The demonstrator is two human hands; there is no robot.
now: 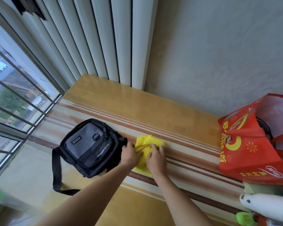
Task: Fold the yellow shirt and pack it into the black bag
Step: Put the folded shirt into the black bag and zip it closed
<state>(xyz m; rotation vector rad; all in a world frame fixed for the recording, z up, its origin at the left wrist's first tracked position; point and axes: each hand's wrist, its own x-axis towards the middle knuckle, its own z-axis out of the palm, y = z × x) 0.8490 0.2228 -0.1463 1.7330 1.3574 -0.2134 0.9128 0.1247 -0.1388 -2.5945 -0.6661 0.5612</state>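
The yellow shirt lies folded into a small bundle on the striped table, just right of the black bag. The bag lies flat with its grey front pocket up and its strap looped toward the near left. My left hand rests on the shirt's left edge, fingers gripping the cloth, right beside the bag's corner. My right hand presses down on the middle of the shirt with fingers curled into the fabric. Both hands cover most of the bundle's near half.
A red shopping bag with yellow print stands at the table's right end. A white bottle and a green cap lie at the near right. Window bars run along the left, vertical blinds at the back.
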